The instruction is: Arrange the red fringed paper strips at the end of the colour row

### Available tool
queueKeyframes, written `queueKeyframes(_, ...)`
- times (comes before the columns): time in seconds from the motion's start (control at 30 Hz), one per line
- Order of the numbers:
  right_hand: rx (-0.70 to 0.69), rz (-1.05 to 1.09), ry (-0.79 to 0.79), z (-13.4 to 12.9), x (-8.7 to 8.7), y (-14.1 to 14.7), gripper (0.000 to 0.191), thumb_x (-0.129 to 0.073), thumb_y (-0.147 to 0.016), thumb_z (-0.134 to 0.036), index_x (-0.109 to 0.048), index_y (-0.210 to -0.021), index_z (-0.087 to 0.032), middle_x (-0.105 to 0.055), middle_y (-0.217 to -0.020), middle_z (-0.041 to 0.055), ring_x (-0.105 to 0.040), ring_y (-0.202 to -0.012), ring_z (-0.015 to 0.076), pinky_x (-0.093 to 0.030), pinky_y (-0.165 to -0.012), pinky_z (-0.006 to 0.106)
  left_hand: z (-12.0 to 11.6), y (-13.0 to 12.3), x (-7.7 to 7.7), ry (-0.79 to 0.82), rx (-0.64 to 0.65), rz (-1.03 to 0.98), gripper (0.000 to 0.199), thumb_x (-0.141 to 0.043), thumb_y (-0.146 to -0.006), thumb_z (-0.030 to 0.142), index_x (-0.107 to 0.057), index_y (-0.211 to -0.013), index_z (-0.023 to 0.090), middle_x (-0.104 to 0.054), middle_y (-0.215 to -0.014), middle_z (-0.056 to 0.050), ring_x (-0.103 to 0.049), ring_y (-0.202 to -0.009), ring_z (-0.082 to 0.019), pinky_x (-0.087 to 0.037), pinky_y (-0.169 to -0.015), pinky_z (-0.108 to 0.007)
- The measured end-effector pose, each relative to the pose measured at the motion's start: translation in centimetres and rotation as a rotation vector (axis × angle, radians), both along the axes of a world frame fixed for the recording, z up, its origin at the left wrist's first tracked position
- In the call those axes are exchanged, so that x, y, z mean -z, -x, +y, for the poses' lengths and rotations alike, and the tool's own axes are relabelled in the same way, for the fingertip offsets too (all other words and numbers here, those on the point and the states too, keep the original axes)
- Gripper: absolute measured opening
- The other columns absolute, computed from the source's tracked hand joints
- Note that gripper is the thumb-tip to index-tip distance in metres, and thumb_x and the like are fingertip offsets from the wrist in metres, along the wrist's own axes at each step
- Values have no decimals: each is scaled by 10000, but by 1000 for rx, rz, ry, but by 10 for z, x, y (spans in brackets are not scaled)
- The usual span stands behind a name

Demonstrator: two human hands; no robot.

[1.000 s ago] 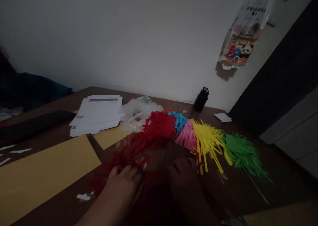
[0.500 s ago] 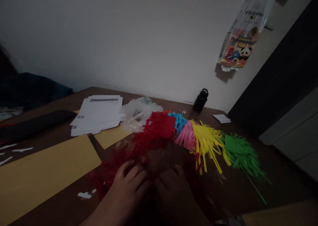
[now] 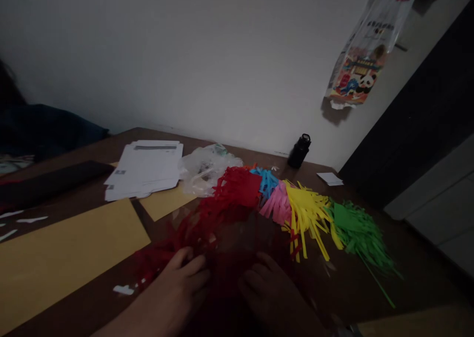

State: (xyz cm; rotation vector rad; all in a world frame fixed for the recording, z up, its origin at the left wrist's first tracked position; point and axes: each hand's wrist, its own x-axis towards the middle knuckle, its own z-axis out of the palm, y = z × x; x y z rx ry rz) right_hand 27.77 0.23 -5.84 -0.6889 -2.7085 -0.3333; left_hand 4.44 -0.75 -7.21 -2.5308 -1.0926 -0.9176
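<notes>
A: Hands status?
B: Left hand (image 3: 183, 285) lies flat, fingers spread, on the red fringed paper (image 3: 222, 204) at 6 o'clock on the bench (image 3: 370, 287). Right hand (image 3: 270, 290) rests beside it, fingers loosely curled on the same dark red strip; too dim to tell whether it pinches anything.
A: Surroundings?
B: Red fringe runs toward 12 o'clock. At 2 o'clock: blue fringe (image 3: 267, 179), pink fringe (image 3: 278, 205), yellow fringe (image 3: 309, 213), green fringe (image 3: 357, 233). Yellow sheet (image 3: 62, 258) at 9 o'clock, white papers (image 3: 146, 168) at 11, black bottle (image 3: 299, 150) at 1.
</notes>
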Motion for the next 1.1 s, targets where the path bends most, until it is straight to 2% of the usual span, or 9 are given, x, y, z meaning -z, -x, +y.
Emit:
queueKeyframes(0.17,117,254,106,5,19,2,168,-587,-927,-151,-590,-769,-206,-623,-807,-28,-555,-816,141,-307,-1025,390,0,7,10,74,-98,-43,320,-547,-862,87,-547,-570,219,-593,-604,56,-450,-623,-159,-206,-681,-351)
queueKeyframes(0.27,265,250,149,5,27,7,183,-571,-911,-156,-594,-743,-224,-621,-822,5,-543,-831,177,-370,-918,400,1,10,14,132,-191,19,252,-512,-814,54,-631,-667,219,-658,-728,-1,-511,-693,-196,-222,-689,-361)
queueKeyframes(0.4,457,200,100,1,25,15,114,-604,-847,-131,-607,-761,-206,-615,-818,50,-522,-839,241,-361,-876,483,1,8,15,282,-342,179,330,-395,-875,72,-684,-782,200,-685,-832,-67,-567,-775,-248,-273,-728,-400)
queueKeyframes(0.5,534,247,-16,-1,18,20,124,-629,-790,-82,-598,-730,-187,-620,-814,65,-519,-828,262,-319,-896,533,1,3,16,288,-388,172,335,-381,-866,69,-680,-768,181,-691,-847,-92,-580,-798,-275,-297,-735,-430)
queueKeyframes(0.57,470,334,-89,-1,14,25,139,-598,-817,-53,-606,-774,-184,-641,-862,65,-533,-854,249,-272,-953,536,3,2,17,281,-378,155,305,-402,-844,65,-675,-771,177,-693,-867,-98,-583,-819,-281,-303,-737,-434)
queueKeyframes(0.63,323,405,-92,-1,12,30,137,-569,-876,-70,-609,-830,-193,-646,-868,33,-545,-850,206,-268,-975,474,5,2,16,271,-351,126,277,-436,-816,55,-682,-817,182,-698,-880,-90,-582,-841,-273,-302,-741,-425)
queueKeyframes(0.77,130,345,-61,3,19,40,180,-589,-920,-158,-573,-745,-196,-580,-690,-26,-506,-699,145,-333,-871,361,5,3,9,246,-255,50,224,-537,-757,57,-667,-774,238,-692,-821,-7,-562,-801,-216,-297,-764,-390)
queueKeyframes(0.93,124,347,-114,7,31,40,269,-568,-909,-162,-518,-646,-187,-546,-639,-14,-471,-646,151,-330,-789,351,4,-2,4,123,-52,-98,89,-616,-750,196,-583,-679,240,-612,-741,34,-493,-743,-187,-283,-813,-383)
queueKeyframes(1.1,154,371,-27,5,23,42,187,-569,-917,-165,-562,-730,-185,-595,-727,-5,-499,-709,167,-315,-765,345,8,-9,8,19,-41,-166,187,-534,-743,93,-518,-607,220,-537,-624,32,-421,-667,-175,-276,-783,-368)
